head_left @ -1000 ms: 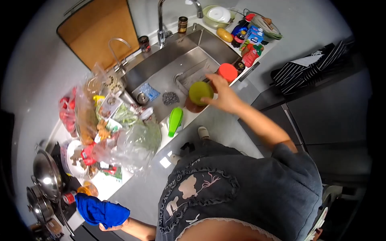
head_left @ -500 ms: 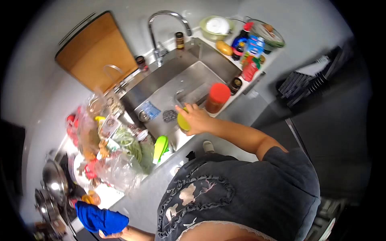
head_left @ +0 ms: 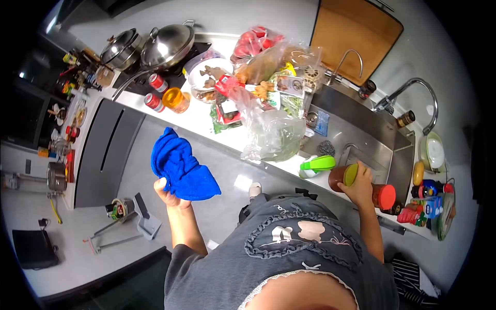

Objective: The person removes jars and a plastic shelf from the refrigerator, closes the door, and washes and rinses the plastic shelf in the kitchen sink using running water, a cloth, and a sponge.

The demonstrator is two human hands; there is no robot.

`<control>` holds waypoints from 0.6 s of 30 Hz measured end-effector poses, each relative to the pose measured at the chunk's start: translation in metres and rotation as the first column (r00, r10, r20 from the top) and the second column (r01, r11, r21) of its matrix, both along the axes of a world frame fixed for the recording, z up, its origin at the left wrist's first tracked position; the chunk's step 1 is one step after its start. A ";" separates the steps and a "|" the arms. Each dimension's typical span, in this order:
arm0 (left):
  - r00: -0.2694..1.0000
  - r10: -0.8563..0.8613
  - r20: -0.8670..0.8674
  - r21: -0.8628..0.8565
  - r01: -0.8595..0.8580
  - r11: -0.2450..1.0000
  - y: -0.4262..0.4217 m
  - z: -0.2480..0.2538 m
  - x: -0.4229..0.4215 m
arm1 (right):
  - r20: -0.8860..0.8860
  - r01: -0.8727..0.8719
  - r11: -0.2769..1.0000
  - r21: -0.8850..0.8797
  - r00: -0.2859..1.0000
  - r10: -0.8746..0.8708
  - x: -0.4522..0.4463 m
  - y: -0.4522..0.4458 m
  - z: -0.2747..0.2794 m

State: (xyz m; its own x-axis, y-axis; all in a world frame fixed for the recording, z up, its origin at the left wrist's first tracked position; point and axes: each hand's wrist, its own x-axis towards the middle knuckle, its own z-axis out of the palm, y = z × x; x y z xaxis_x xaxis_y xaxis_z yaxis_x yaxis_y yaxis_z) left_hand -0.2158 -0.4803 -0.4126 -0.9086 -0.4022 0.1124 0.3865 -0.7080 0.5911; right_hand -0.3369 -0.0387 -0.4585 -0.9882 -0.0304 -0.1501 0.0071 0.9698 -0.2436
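A bunched blue cloth (head_left: 182,168) is held up in my left hand (head_left: 173,195), over the floor in front of the counter. My right hand (head_left: 361,187) grips a jar with a yellow-green lid (head_left: 351,174) at the sink's front edge. The jar's reddish-brown body is tilted toward the left. Close to the right of that hand stands a jar with a red lid (head_left: 386,197). A green-and-white spray bottle (head_left: 318,164) lies to the left of the held jar. A steel scrubber (head_left: 326,148) and a blue packet (head_left: 321,123) are in the sink (head_left: 380,126).
Plastic bags of food (head_left: 274,132) cover the middle of the counter (head_left: 227,139). Red cans (head_left: 154,102), an orange jar (head_left: 176,101) and lidded pans (head_left: 168,45) are at the left. Bottles and a potato (head_left: 418,173) stand at the right. A dustpan (head_left: 148,226) is on the floor.
The view has turned to the left, bringing the stove and the floor on that side into sight. My right hand has closed round the yellow-green-lidded jar. The blue cloth remains in my left hand.
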 end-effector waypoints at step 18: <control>0.995 0.102 0.021 0.030 -0.103 0.994 -0.014 -0.015 0.024 | -0.105 -0.051 0.998 -0.020 0.993 0.049 -0.037 -0.005 0.013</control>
